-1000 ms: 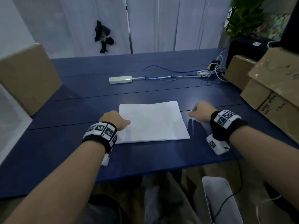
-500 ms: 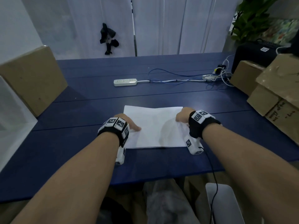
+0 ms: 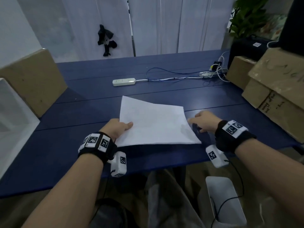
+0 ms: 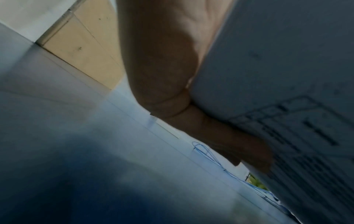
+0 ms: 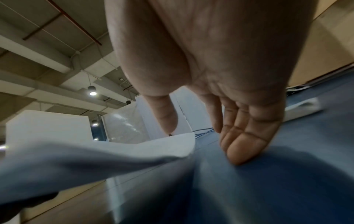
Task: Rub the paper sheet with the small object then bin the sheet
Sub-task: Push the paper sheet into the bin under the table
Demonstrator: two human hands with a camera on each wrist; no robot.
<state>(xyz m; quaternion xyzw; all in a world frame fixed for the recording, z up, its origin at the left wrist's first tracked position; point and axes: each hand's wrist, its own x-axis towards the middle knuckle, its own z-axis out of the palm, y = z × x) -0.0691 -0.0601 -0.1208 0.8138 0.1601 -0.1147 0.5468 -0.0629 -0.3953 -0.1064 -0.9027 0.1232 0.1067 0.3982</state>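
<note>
The white paper sheet is lifted off the blue table on its left side and slopes down to the right. My left hand pinches its left edge, thumb on top and fingers underneath. In the left wrist view the left hand lies against the sheet's underside, which shows faint printed lines. My right hand is just right of the sheet, fingers fairly straight, fingertips on the table beside the sheet's raised edge. I cannot make out the small object.
A white bin stands on the floor under the table's near right edge. Cardboard boxes line the right side and another box the left. A power strip and cables lie further back.
My left hand has taken the sheet's left edge and raised it off the table. My right hand has come off the sheet's right edge and moved right, onto the table.
</note>
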